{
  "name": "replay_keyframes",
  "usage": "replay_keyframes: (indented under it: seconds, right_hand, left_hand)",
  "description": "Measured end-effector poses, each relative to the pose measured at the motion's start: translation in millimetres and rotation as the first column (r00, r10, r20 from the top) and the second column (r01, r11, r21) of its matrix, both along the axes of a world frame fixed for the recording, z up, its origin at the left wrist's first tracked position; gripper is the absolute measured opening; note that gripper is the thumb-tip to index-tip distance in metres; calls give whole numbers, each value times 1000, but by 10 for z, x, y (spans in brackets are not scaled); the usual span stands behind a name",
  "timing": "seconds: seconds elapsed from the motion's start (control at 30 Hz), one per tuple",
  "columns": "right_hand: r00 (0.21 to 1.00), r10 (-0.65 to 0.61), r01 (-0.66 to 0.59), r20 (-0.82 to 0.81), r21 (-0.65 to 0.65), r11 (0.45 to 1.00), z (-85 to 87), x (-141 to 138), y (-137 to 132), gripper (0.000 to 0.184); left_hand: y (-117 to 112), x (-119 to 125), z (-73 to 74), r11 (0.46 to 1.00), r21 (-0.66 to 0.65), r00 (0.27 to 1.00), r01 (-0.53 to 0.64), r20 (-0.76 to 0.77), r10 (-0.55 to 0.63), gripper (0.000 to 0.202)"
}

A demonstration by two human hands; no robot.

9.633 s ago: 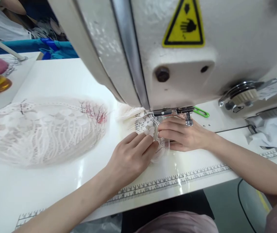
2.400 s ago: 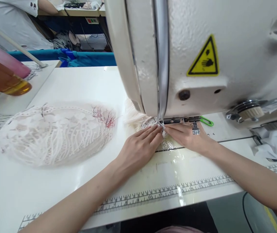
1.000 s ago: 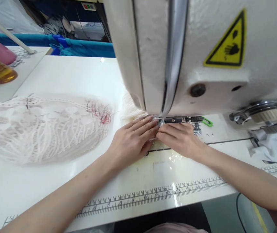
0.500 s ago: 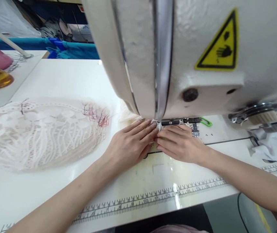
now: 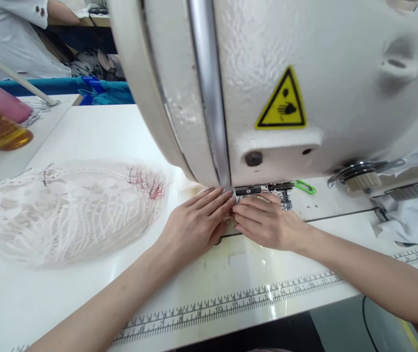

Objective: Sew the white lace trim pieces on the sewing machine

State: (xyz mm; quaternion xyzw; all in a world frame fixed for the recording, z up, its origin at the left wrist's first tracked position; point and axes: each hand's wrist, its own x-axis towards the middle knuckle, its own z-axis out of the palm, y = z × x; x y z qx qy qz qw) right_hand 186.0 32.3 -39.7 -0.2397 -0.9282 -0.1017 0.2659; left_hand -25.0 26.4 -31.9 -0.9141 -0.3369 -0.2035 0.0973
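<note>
Under the head of a white sewing machine (image 5: 267,44), my left hand (image 5: 196,220) lies flat with its fingers stretched out, pressing on pale lace fabric (image 5: 190,190) that shows only in part. My right hand (image 5: 263,222) is just beside it, fingers bent and drawn together at the lace's edge by the presser foot; its fingertips are partly hidden. A black metal attachment (image 5: 248,190) sits right above the right fingers. To the left, a bundle of white lace pieces (image 5: 73,220) with dark and red thread ends lies on the table.
A printed ruler (image 5: 216,310) runs along the table's (image 5: 150,308) front edge. A green clip (image 5: 304,187) lies right of the attachment, white cloth (image 5: 414,220) farther right. Pink and amber thread cones (image 5: 2,127) stand at the left. Behind, a person in white (image 5: 7,39) is partly visible.
My view has shifted, so the machine head appears farther left and more of its body shows. Both hands stay close together at the presser foot. A person's sleeve and arm now show at top left.
</note>
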Motion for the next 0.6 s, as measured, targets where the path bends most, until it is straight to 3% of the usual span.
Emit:
replay_keyframes:
  seconds: [0.6]
  right_hand:
    - [999,-1,2,-34,8,1000,-99,23,53,18]
  left_hand:
    - [-21,66,-3,998,8,998,-64,8,64,32]
